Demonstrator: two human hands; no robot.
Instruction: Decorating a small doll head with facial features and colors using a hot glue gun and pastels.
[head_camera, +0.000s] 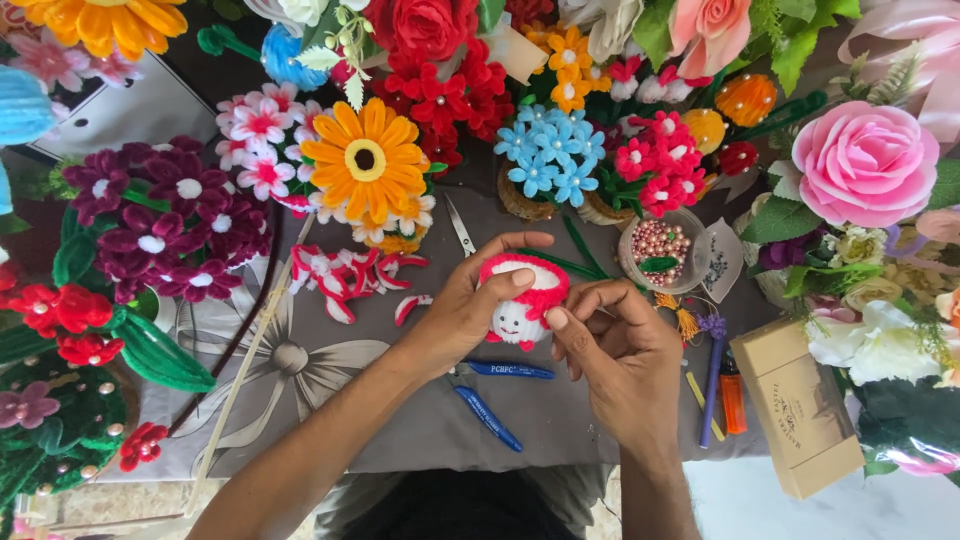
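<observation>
Small red-and-white fuzzy pipe-cleaner mushroom (520, 298) is pinched by left hand (470, 310) | right hand (620, 345) fingertips pressed on red rim | best kept steady while shaped.

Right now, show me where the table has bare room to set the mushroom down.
Bare grey cloth lies left of the blue-handled pliers, below the red and white petal pieces. A smaller patch sits between the right hand and the cardboard box. Behind the left hand, flowers and the bead cup crowd everything.
</observation>
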